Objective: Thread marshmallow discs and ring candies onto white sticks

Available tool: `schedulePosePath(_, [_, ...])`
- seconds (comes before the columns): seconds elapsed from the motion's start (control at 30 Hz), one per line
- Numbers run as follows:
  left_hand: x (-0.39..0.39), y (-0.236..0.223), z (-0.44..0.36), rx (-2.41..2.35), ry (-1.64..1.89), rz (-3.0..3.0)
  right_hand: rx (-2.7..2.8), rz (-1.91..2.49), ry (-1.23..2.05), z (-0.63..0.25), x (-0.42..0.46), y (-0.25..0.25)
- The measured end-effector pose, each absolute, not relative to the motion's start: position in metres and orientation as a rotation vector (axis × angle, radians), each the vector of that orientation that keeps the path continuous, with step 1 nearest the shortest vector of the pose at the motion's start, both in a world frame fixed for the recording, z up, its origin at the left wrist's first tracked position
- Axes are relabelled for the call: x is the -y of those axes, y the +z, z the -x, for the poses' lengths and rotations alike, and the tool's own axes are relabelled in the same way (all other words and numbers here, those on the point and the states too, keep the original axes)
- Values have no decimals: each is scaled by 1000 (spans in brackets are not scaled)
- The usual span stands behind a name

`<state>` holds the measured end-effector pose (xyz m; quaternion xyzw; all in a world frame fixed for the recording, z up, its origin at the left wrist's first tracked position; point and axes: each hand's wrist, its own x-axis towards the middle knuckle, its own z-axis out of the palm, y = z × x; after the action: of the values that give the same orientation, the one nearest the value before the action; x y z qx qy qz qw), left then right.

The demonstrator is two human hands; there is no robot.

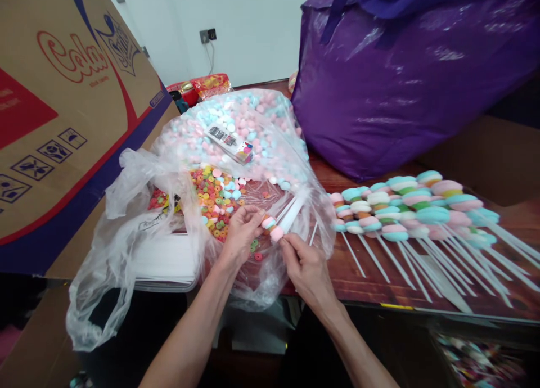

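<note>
A short candy skewer [272,229] of pink, white and blue marshmallows with gummy rings between them is held over the plastic bag. The fingers of my left hand [243,230] pinch its upper left end. My right hand [307,265] is closed at its lower right end, by a pink marshmallow; the stick itself is mostly hidden. Just under my left hand lie many loose gummy rings [217,205] in yellow, orange, red and green. White sticks [291,208] rest on the bag behind my right hand.
A large clear bag of pink and blue marshmallows [261,115] fills the middle, a printed label stack [230,143] on top. Finished-looking marshmallow skewers [405,208] lie in rows at right. A cardboard box [93,112], a purple bag [379,95] and a tub of white sticks [166,258] surround this.
</note>
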<state>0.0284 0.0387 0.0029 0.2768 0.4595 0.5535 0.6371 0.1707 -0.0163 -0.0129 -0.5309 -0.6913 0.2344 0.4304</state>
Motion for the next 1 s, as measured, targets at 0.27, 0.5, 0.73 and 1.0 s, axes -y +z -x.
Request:
schedulePosePath(0.27, [-28, 7, -42, -1004, 1228, -694, 1713, 1306, 590, -170, 17, -10])
schedulePosePath(0.5, [-31, 20, -12, -1550, 1257, -1326, 1612, 1324, 615, -171, 17, -17])
schedulePosePath(0.73, [-26, 23, 24, -2061, 524, -2120, 1608, 1350, 641, -170, 17, -18])
schedulePosePath(1.0, [-27, 20, 21, -1969, 549, -2122, 1643, 1355, 633, -170, 15, -19])
